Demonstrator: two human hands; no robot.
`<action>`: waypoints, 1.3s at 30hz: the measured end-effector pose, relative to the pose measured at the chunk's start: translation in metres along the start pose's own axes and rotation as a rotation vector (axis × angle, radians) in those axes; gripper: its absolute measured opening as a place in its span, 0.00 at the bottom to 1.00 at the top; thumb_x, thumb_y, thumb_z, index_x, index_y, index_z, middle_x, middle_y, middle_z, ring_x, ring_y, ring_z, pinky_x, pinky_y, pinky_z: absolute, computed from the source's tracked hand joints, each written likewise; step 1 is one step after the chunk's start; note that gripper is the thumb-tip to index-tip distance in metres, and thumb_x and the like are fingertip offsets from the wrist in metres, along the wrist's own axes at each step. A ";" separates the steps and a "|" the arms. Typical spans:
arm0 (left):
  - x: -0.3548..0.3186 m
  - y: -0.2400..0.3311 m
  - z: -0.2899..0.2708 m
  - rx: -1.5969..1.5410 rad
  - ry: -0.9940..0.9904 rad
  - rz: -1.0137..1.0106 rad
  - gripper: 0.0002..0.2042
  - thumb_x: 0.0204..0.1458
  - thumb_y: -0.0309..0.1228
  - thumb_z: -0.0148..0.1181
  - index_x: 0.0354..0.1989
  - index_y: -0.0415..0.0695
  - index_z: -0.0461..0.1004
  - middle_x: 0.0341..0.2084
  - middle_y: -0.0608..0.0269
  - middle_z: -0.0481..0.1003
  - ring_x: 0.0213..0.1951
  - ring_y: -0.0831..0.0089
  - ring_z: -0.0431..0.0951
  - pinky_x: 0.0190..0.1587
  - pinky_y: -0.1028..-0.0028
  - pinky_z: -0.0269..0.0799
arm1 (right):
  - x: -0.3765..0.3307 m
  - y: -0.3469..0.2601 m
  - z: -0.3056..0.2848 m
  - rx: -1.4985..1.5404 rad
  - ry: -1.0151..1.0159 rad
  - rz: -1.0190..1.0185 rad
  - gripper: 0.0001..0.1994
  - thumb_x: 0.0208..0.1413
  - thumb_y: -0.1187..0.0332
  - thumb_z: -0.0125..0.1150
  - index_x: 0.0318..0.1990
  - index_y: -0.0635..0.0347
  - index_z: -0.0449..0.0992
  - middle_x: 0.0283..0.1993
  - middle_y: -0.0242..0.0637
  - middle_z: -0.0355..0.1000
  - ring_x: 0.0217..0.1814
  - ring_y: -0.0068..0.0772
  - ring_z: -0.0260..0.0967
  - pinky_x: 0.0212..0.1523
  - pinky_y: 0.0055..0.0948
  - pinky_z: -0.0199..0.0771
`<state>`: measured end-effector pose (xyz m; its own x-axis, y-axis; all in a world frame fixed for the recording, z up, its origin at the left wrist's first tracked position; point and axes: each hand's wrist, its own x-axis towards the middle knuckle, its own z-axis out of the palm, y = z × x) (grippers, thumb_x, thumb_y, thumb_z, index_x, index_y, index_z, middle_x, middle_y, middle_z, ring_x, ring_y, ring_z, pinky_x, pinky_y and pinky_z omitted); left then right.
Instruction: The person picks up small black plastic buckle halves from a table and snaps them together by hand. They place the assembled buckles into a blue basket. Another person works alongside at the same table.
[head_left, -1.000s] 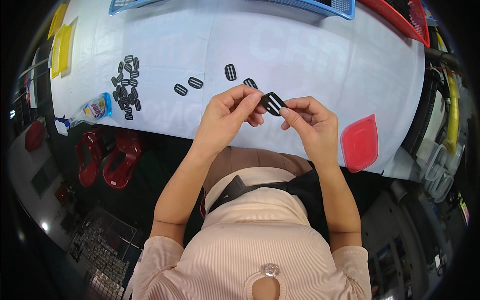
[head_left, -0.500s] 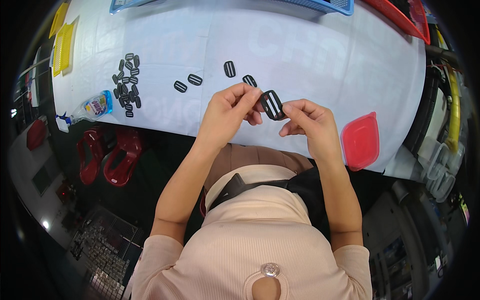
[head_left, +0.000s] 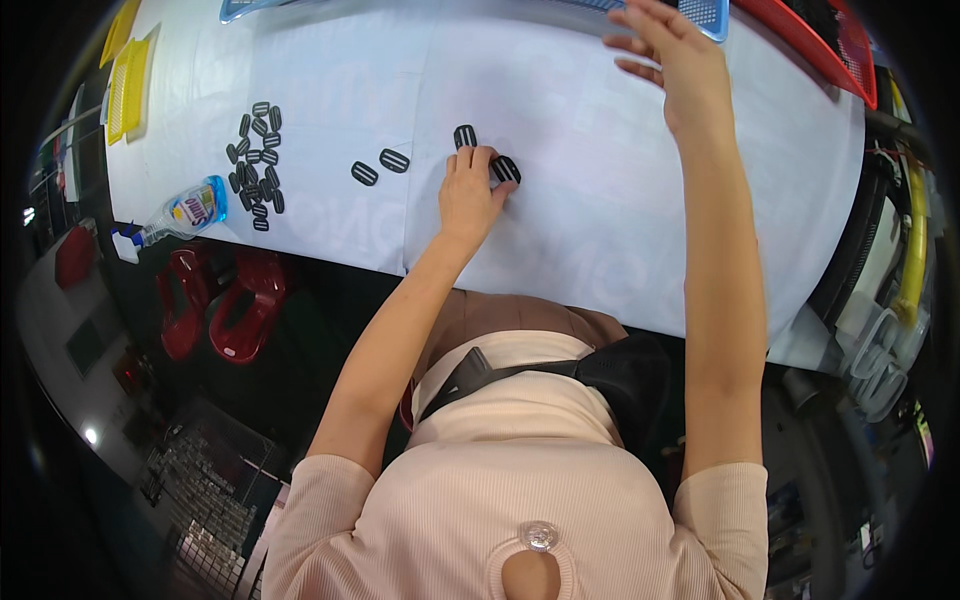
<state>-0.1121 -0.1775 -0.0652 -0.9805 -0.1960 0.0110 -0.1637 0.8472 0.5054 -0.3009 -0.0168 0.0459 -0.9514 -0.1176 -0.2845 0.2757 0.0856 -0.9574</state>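
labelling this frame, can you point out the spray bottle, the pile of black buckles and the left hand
spray bottle [head_left: 185, 212], head view, on the middle of its blue body.
pile of black buckles [head_left: 256, 160], head view, on a buckle near the middle of the pile.
left hand [head_left: 468, 195], head view, on the back of the hand.

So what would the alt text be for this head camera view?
A person's left hand rests on a small black slotted plastic buckle on a white table, while the right hand reaches toward a blue mesh tray at the far edge.
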 end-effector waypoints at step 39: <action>-0.005 0.084 -0.122 -1.356 -0.439 -0.677 0.09 0.57 0.32 0.53 0.28 0.40 0.71 0.18 0.65 0.72 0.18 0.80 0.70 0.23 0.81 0.67 | -0.170 0.006 -0.018 0.350 -0.189 0.527 0.11 0.55 0.66 0.57 0.36 0.68 0.75 0.30 0.40 0.74 0.26 0.26 0.71 0.33 0.24 0.74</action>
<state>-0.1081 -0.1651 0.0823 -0.7617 0.0171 -0.6477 -0.5884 -0.4366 0.6805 -0.1397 0.0219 0.0891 -0.6454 -0.3219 -0.6927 0.7565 -0.1437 -0.6380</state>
